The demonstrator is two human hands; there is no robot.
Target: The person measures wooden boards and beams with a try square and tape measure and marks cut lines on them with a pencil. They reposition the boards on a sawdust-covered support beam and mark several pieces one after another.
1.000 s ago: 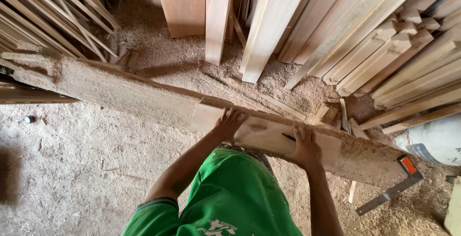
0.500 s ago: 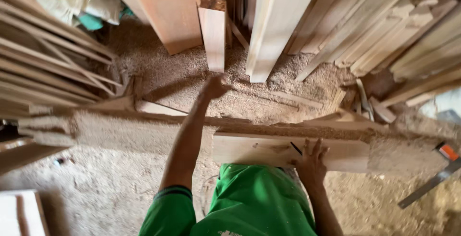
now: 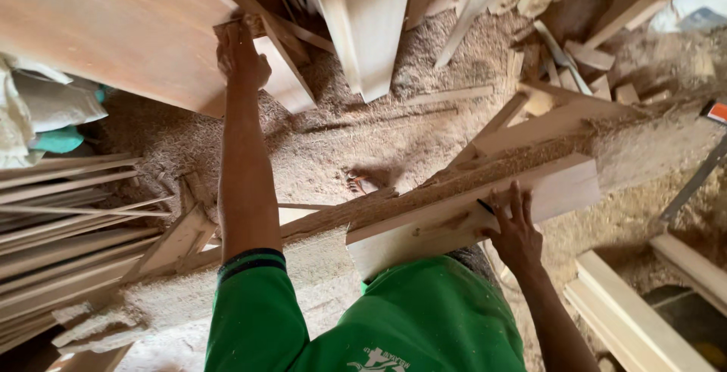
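Head view: left hand (image 3: 241,54) outstretched gripping leaning short plank (image 3: 288,77)

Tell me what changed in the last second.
The left hand left the pale board on the sawdust-covered bench, reached forward and took hold of the short plank leaning among the stacked timber. The right hand stayed flat on the pale board.

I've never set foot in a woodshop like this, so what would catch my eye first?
Sawdust lies thick over the long workbench and the floor. The person's left hand reaches up to a short upright board among the leaning planks, while the right hand presses a pale flat board on the bench.
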